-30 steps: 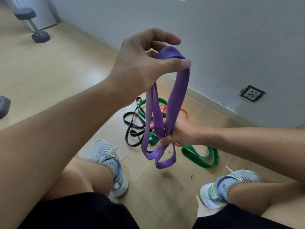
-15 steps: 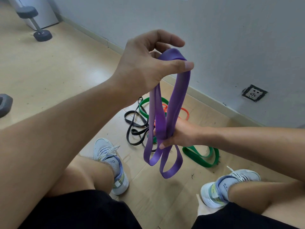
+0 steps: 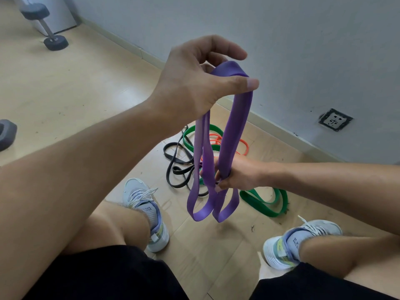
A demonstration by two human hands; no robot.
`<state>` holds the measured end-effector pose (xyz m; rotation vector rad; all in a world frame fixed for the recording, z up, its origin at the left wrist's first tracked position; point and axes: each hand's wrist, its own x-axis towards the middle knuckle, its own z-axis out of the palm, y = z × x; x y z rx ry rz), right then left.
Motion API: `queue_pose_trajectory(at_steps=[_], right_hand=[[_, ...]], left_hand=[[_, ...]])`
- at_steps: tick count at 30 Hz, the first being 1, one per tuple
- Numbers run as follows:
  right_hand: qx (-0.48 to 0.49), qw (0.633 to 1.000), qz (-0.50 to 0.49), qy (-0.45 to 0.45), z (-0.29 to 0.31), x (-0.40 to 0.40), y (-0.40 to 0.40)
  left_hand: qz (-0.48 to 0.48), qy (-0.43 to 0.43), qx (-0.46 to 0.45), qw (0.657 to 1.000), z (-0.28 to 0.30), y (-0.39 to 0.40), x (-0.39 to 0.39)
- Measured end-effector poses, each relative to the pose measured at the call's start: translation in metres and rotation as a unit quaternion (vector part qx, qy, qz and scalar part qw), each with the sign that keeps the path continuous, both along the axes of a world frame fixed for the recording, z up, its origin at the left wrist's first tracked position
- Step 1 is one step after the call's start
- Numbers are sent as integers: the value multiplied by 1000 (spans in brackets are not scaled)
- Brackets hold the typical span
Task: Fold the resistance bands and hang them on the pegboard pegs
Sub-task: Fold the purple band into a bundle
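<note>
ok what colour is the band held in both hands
Purple band, clearest in the head view.

Pale wood floor [image 3: 75, 87], grey wall [image 3: 281, 40] with baseboard. Wall socket [image 3: 335, 119] right of the grip. Dumbbell [image 3: 46, 27] far upper left.

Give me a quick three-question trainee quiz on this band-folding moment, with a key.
1. True or false: the purple band lies flat on the floor.
2. Which bands are on the floor behind it? A) black, green and orange B) yellow and blue C) none
3. Fill in: the left hand holds the band's top fold, while the right hand gathers its strands ____ down, above the hanging loops.

Key
1. False: both hands hold it up in the air.
2. A: black band, green band, orange band.
3. lower
</note>
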<state>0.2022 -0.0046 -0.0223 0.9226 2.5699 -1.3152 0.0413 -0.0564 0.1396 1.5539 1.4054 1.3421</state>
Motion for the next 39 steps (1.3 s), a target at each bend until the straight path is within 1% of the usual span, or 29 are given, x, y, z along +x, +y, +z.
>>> queue_pose_trajectory(at_steps=[2,4,8,14,18,23,29,34,39], right_hand=[[-1,1000,-9,7,-1,-1,-1],[20,1000,-4,2,0,-1,-2],[32,999,11,-20,1,-1,-2],[46,997,34,-49,2,1,3],[68,996,29,-47,0,1,3],[85,994,56,-46,3,2,2],[113,989,62,-72,-4,3,6],[108,992,39,-59,-4,4,6],[63,998,-17,6,-11,-1,2]], left_hand=[[0,-3,-2,1000,0,0,1],[0,-2,-2,1000,0,0,2],[-2,16,-4,1000,-1,0,3],[2,20,-4,1000,-2,1,1],[3,24,-7,1000,-2,0,2],[8,35,-5,999,-1,-1,5],[6,39,-8,999,-2,-1,5],[6,39,-10,999,-2,-1,4],[-2,2,-10,1000,-2,0,6]])
